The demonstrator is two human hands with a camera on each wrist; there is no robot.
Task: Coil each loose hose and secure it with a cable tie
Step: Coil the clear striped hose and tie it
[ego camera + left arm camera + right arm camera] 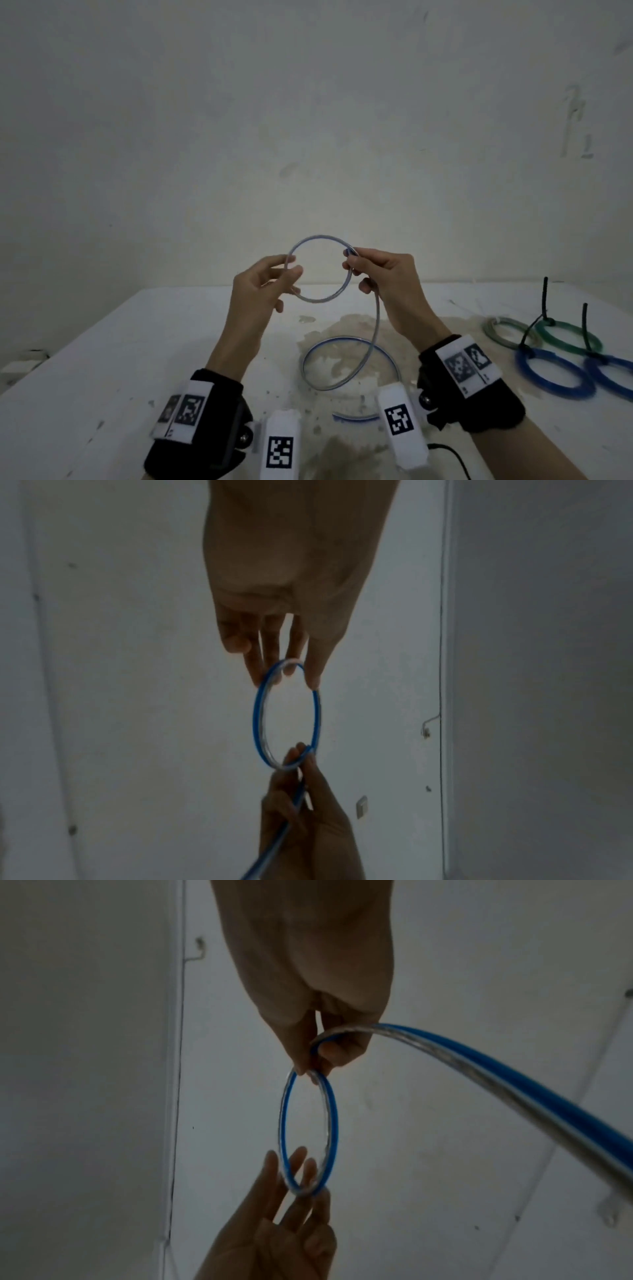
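Both hands hold one loop of the clear blue-striped hose (320, 270) above the table (102, 342): right hand (383, 284) pinches at three o'clock, left hand (263, 287) apparently pinches at nine.

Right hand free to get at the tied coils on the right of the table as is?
Probably not yet. The path looks open, but the right hand is pinching the hose loop; the tied coils lie beside that wrist.
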